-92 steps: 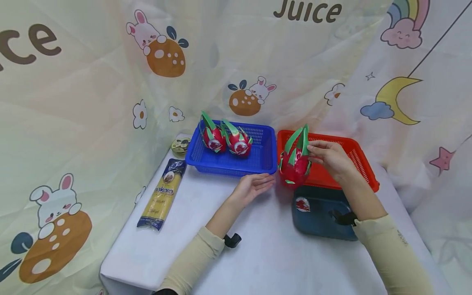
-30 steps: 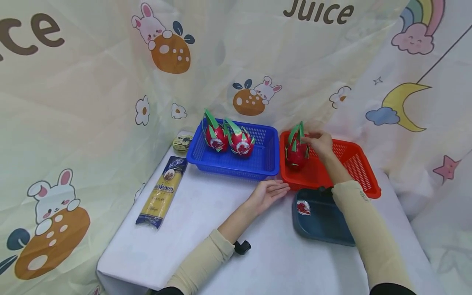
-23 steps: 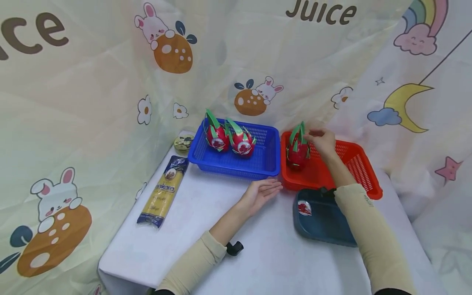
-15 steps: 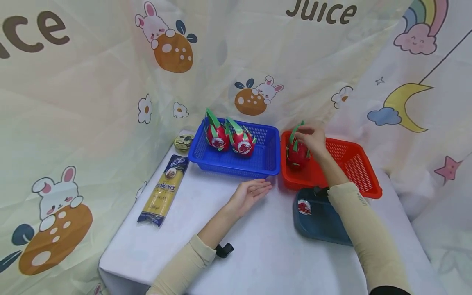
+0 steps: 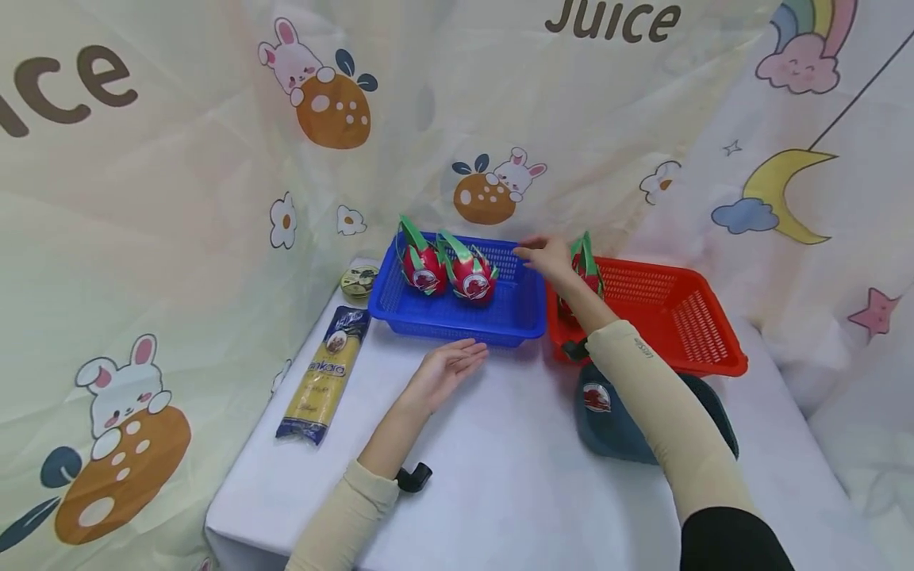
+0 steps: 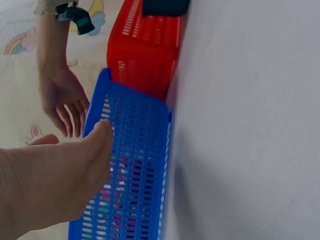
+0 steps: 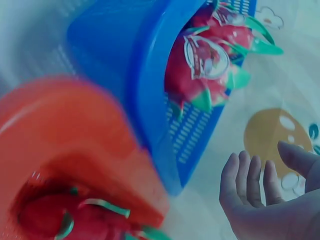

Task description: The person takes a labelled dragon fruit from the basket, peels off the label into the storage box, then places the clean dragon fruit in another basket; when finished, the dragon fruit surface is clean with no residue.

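Note:
Two dragon fruits with green leaves and round stickers, a left one (image 5: 423,268) and a right one (image 5: 475,281), sit in the left half of the blue basket (image 5: 457,327). My right hand (image 5: 546,255) is over that basket's right end, fingers loosely bent and holding nothing. A third dragon fruit (image 5: 587,274) stands at the left end of the red basket (image 5: 714,361), partly hidden by my right forearm. My left hand (image 5: 446,371) is palm up just in front of the blue basket, with nothing in it.
Left of the blue basket lie a yellow and blue pasta packet (image 5: 324,377) and a round tin (image 5: 357,281). A dark teal container (image 5: 614,428) with a sticker stands before the red basket, partly under my right sleeve. A printed cloth hangs behind the table.
The right hand placed the third dragon fruit in the red basket, let go, and moved left over the blue basket. Lately the left hand drew back leftward from the red basket's front.

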Demonstrator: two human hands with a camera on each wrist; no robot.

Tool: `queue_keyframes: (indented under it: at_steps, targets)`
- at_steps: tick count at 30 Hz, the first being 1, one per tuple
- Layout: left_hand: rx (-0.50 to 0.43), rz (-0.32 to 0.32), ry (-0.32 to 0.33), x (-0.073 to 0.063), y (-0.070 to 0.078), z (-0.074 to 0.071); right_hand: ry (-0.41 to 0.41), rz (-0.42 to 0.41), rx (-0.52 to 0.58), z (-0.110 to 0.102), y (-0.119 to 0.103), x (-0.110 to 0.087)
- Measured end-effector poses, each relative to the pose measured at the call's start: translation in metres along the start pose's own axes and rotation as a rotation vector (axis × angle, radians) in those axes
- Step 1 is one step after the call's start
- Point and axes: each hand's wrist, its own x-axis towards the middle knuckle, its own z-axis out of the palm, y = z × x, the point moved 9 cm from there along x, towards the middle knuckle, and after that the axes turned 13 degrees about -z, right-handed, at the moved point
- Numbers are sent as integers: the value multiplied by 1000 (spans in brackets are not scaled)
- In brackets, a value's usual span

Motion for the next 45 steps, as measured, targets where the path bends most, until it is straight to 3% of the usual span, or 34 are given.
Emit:
queue_keyframes:
  at_steps: [7, 12, 17, 23, 32, 36, 45]
  targets:
    - [-99, 49, -29, -4, 12, -12, -84, 8, -22, 42, -3, 19]
    - [-108, 70, -43, -3, 17, -14, -113, -19, -97, 66, -3, 24]
    - [-104, 63, -19, -8, 14, -23, -139, -4, -186, 87, 6, 18]
    - [-88, 38, -18, -12, 6, -29, -146, -56, -242, 102, 3, 13]
    - [-91, 72, -46, -8, 14, -25, -125, -79, -310, 102, 0, 20]
    - [-101, 69, -46, -9, 16, -24, -134, -76, -302, 103, -1, 19]
    - [-95, 92, -46, -11, 20, -22, -71, -101, -293, 98, -8, 24]
